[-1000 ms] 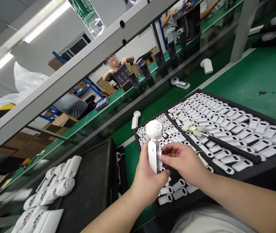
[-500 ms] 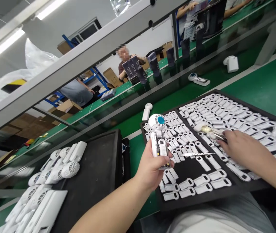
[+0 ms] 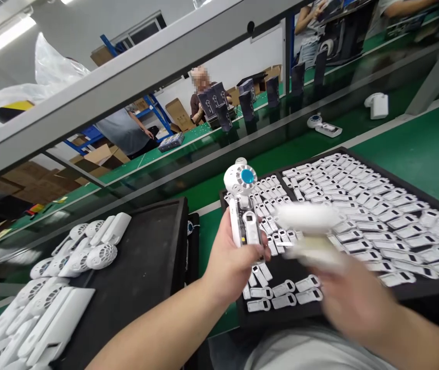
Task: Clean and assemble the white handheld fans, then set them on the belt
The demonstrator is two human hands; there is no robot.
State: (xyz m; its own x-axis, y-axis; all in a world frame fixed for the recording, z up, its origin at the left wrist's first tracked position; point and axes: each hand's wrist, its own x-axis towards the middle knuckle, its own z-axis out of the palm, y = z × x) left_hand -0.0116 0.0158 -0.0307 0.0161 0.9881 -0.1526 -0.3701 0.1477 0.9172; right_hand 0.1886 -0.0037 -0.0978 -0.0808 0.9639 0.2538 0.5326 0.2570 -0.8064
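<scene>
My left hand (image 3: 229, 257) is wrapped round a white handheld fan (image 3: 241, 180) with a blue centre, its handle open and showing inner parts. A small white plate with a dark window (image 3: 250, 228) lies against that handle under my thumb. Right of it, my right hand (image 3: 352, 293) is closed on a blurred white and yellowish thing (image 3: 312, 231) that I cannot make out. Beneath both hands, a black tray (image 3: 281, 313) holds several rows of small white plates (image 3: 373, 223).
At the left, another black tray (image 3: 142, 257) carries white fans and casings (image 3: 61, 262). Beyond the tray on the green table lie an opened fan (image 3: 327, 128) and a white fan (image 3: 378, 105). A grey bar (image 3: 146, 61) crosses ahead; people work behind it.
My right hand has moved left and nearer to me, towards the fan, with the whitish thing in it. My left hand still holds the fan. The view has shifted slightly.
</scene>
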